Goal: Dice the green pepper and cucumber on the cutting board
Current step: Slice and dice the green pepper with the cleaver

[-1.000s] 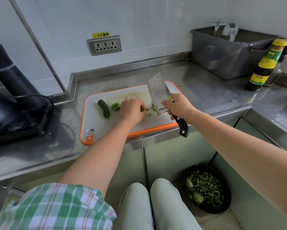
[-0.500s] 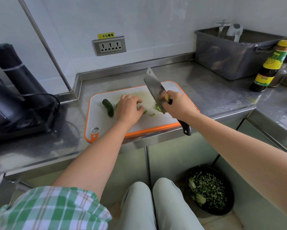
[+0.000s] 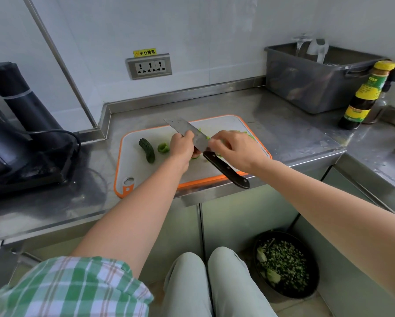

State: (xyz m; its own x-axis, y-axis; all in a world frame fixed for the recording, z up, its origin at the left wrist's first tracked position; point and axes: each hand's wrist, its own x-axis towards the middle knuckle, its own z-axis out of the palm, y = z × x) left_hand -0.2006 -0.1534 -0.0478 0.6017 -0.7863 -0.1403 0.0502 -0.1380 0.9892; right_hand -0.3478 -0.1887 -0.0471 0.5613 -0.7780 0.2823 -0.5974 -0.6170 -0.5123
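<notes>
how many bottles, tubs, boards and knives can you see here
bottles: 2 (yellow-capped bottle, clear bottle behind it)
grey tub: 1
cutting board: 1
knife: 1
total: 5

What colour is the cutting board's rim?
Orange, edging the white rectangular plastic cutting board; the head view, the only one, shows it clearly.

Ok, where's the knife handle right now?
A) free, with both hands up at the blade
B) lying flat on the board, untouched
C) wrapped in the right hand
A: the black handle of the cleaver sticks out bare toward the camera, while the left hand holds the blade and the right hand has its fingertips on it.
</notes>
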